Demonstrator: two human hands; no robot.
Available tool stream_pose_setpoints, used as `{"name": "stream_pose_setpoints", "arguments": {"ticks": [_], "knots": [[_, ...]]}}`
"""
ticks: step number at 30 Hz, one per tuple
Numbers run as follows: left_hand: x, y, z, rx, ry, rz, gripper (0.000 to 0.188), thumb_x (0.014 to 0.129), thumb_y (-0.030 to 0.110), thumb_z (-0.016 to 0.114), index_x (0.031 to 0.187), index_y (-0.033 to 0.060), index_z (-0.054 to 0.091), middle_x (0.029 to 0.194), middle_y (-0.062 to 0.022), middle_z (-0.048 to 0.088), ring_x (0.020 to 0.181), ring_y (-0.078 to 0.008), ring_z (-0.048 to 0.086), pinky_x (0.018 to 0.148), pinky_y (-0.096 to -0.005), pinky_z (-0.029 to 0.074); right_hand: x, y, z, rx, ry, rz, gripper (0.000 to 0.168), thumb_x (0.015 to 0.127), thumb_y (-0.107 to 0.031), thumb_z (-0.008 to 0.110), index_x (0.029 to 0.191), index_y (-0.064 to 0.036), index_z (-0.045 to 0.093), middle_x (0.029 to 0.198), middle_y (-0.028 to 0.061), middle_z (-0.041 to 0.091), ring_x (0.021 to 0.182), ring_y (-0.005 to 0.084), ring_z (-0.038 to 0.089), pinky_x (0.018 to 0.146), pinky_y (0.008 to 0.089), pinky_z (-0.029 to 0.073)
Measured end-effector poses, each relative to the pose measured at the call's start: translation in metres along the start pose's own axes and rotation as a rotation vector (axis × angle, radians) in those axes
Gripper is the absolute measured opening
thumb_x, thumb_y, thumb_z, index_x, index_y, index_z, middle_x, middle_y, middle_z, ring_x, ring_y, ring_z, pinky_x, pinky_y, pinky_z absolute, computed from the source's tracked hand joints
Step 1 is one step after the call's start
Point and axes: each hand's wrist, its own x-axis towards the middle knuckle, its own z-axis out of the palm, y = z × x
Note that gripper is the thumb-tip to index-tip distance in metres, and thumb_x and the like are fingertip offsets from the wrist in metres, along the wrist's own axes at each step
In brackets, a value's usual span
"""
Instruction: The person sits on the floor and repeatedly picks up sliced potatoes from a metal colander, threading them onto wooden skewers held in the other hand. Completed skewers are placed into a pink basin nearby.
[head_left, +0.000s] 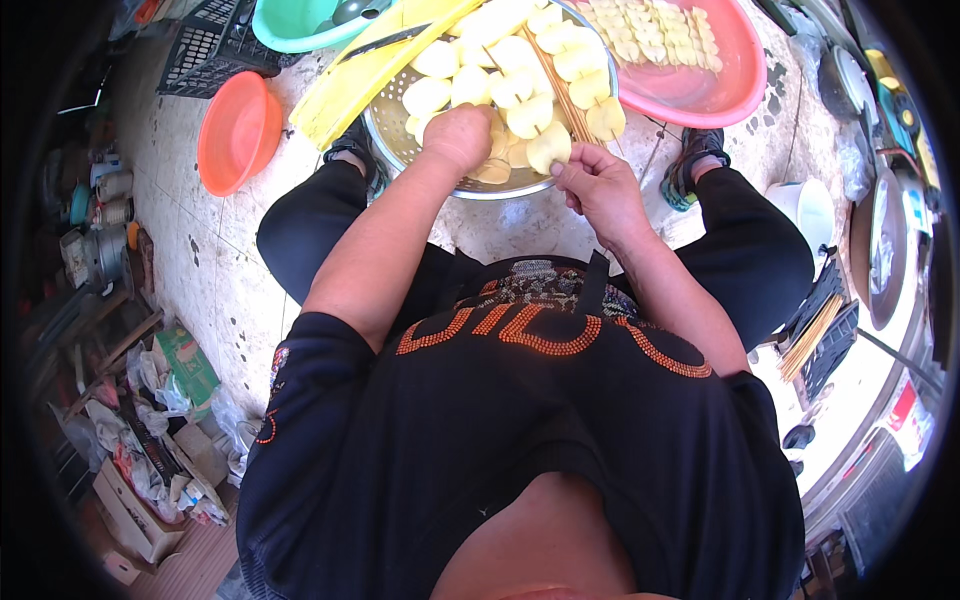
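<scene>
A metal colander (386, 112) full of thin pale-yellow slices, apparently potato, stands between my feet. My right hand (598, 178) pinches the lower edge of a round slice (550, 148), which lies in line with other slices threaded on a thin stick. Over the colander's left part, my left hand (461, 136) is curled against the slices; its fingertips are hidden, so its hold cannot be told. A bundle of brown wooden skewers (559, 86) lies across the slices. More threaded slices (660, 37) rest in a pink plastic basin (694, 112) at the upper right.
A yellow board-like piece (360, 71) leans across the colander's left rim. An orange basin (238, 135), a green basin (289, 34) and a black crate (196, 52) stand left. At the right are a white bucket (802, 206) and a black basket (831, 349) with sticks (814, 337).
</scene>
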Motion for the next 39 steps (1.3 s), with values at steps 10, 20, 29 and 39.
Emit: {"name": "stream_pose_setpoints", "arguments": {"ticks": [10,20,29,39], "knots": [[0.004,-0.012,-0.016,-0.344,0.116,-0.115,0.029,0.080,0.011,0.055,0.108,0.0102,0.062,0.096,-0.0142,0.066,0.092,-0.0251,0.063,0.081,-0.0372,0.049,0.000,0.003,0.000,-0.042,-0.003,0.003,0.009,0.083,-0.010,0.065,0.089,-0.004,0.062,0.063,-0.0052,0.051,0.050,0.0035,0.043,0.046,0.0171,0.035],[0.012,-0.032,-0.037,-1.569,0.323,-0.303,0.021,0.088,0.008,0.057,0.107,-0.0001,0.056,0.094,-0.0088,0.064,0.073,-0.0145,0.062,0.059,-0.0238,0.053,-0.003,0.001,0.004,-0.082,-0.062,0.015,0.010,0.084,-0.010,0.065,0.090,-0.004,0.061,0.062,-0.0057,0.049,0.048,0.0036,0.043,0.044,0.0173,0.033],[0.012,-0.034,-0.044,-1.697,0.424,-0.302,0.021,0.090,0.007,0.052,0.109,-0.0003,0.054,0.096,-0.0106,0.063,0.076,-0.0147,0.062,0.060,-0.0240,0.054,-0.003,0.002,0.003,-0.066,-0.099,0.027,0.012,0.084,-0.009,0.065,0.095,-0.004,0.061,0.066,-0.0050,0.052,0.050,0.0036,0.044,0.044,0.0172,0.034],[0.013,-0.036,-0.045,-1.754,0.454,-0.276,0.021,0.090,0.007,0.053,0.109,-0.0006,0.053,0.096,-0.0115,0.062,0.077,-0.0165,0.062,0.061,-0.0262,0.055,-0.004,0.003,0.002,-0.087,-0.128,0.044,0.013,0.084,-0.009,0.065,0.096,-0.004,0.061,0.066,-0.0046,0.053,0.051,0.0036,0.045,0.044,0.0170,0.034]]}}
